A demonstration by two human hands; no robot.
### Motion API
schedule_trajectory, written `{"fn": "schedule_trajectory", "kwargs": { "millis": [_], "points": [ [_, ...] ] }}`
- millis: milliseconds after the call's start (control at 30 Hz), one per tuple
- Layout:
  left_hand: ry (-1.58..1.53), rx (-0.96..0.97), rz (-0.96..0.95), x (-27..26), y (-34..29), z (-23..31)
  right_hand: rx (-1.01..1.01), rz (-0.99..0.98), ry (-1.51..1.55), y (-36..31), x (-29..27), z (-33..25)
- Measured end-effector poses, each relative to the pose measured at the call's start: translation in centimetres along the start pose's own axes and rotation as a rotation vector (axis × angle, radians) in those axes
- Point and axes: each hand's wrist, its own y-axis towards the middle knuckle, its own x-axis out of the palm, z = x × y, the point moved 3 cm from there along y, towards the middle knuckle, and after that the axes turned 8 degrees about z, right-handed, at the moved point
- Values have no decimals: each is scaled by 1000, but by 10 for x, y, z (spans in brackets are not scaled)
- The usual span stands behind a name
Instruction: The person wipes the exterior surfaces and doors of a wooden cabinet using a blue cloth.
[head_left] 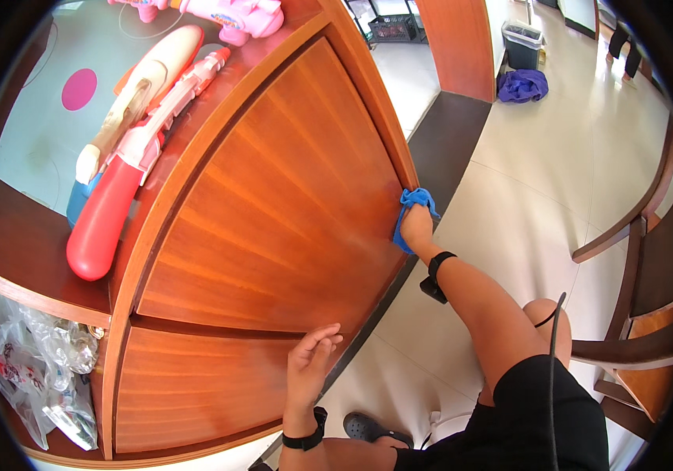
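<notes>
Right hand (416,226) pressing one blue cloth (415,199) on wooden cabinet door (273,204), left hand (310,363) open beside it, two water guns (128,157) above.

Water guns (136,149) on cabinet (273,204) top; right hand (416,226) with cloth (413,208) against cabinet front, left hand (310,363) below.

A small blue cloth (412,210) is lying crumpled against the lower right edge of a reddish-brown wooden cabinet door (273,212). The door is standing closed, its smooth panel showing clear grain lines.
</notes>
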Motion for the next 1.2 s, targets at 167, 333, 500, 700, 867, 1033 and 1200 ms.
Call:
{"fn": "schedule_trajectory", "kwargs": {
  "millis": [167,333,500,700,867,1033,1200],
  "points": [
    [-13,-23,11,-2,5,2,88,-38,-77,5,9,36],
    [-44,-46,-39,0,2,-4,95,-113,-63,9,23,88],
    [-18,-87,-17,-14,-4,-13,198,-232,-81,2,35,121],
    [13,-98,6,-23,-3,-10,153,-142,-20,13,12,74],
    [203,63,28,-36,1,-20,-261,166,235,12,-46,-90],
    [100,86,8,-28,7,-8,-231,-157,636,13,-138,-209],
    [-34,141,60,-30,2,2,186,-440,1226,-36,-212,-267]
  ]
}}
